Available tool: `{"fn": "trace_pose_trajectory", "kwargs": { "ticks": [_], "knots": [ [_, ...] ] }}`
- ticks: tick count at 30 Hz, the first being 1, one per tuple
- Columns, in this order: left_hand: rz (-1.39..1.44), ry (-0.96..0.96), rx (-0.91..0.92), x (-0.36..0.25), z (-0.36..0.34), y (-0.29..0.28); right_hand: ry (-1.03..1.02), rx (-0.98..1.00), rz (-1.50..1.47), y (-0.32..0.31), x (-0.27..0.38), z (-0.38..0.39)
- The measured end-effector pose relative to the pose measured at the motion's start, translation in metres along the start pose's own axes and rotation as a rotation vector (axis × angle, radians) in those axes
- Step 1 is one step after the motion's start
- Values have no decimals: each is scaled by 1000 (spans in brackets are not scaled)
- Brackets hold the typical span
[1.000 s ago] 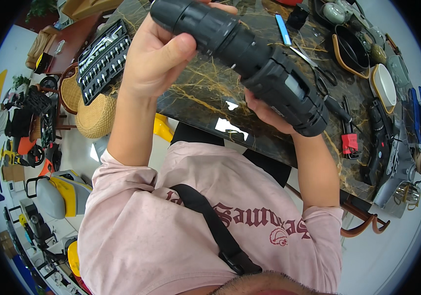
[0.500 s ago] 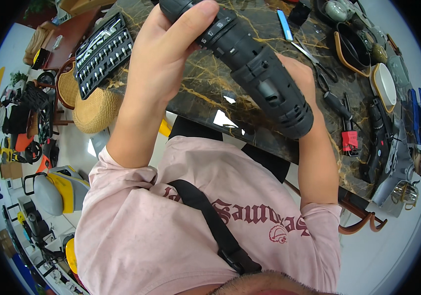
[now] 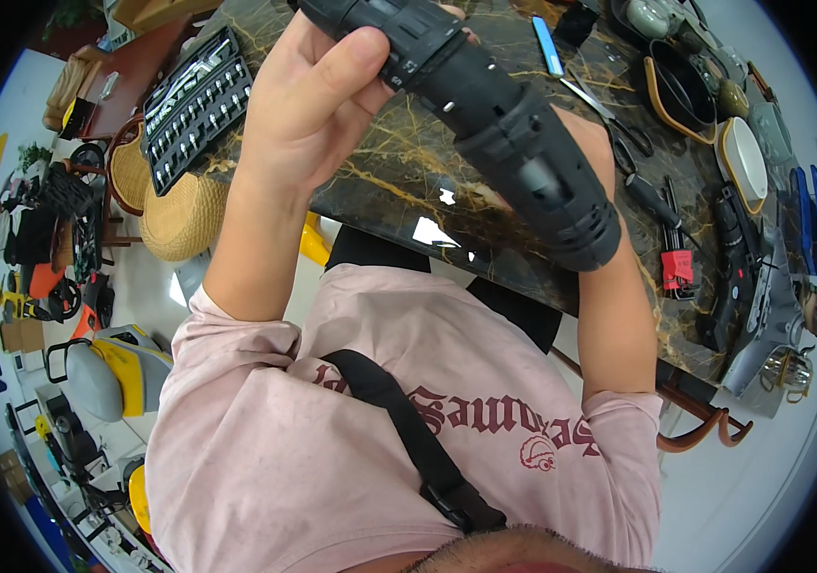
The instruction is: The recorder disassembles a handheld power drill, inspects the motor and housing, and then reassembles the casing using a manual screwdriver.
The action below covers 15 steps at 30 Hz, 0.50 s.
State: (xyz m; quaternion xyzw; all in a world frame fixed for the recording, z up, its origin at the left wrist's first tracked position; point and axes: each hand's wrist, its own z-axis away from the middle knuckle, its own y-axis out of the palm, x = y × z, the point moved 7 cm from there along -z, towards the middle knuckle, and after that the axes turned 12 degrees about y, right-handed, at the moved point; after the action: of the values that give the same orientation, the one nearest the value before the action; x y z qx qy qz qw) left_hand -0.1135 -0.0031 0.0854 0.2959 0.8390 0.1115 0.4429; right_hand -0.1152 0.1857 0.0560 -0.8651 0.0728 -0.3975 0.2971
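A black cordless drill (image 3: 513, 143) is held up over the table, its chuck end toward the upper left and its rounded motor end toward the lower right. My left hand (image 3: 318, 95) is closed around the front, near the chuck and ringed collar, with the thumb on top. Behind the body is my right hand (image 3: 585, 138), mostly covered by the drill. Only its back and wrist show clearly; it appears wrapped round the handle, which is out of sight.
On the dark marble table (image 3: 370, 215) lie a socket set (image 3: 198, 110) at the left, and scissors (image 3: 609, 110), a blue cutter (image 3: 548, 46), a screwdriver (image 3: 652, 201), red-held hex keys (image 3: 678, 272) and dishes (image 3: 744, 167) at the right. A woven stool (image 3: 187, 218) stands left.
The drill has rolled a little and its motor end has shifted slightly right. My left hand has moved slightly left and its thumb has slid back along the collar.
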Motion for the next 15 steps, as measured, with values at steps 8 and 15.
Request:
{"fn": "trace_pose_trajectory", "kwargs": {
  "ticks": [8, 15],
  "knots": [
    [-88, 29, -147, 0, 8, -40, -151, -208, 176, -6, 7, -2],
    [-199, 300, -365, -53, -4, -89, -54, -283, 67, -9, -7, 2]
  ]
}}
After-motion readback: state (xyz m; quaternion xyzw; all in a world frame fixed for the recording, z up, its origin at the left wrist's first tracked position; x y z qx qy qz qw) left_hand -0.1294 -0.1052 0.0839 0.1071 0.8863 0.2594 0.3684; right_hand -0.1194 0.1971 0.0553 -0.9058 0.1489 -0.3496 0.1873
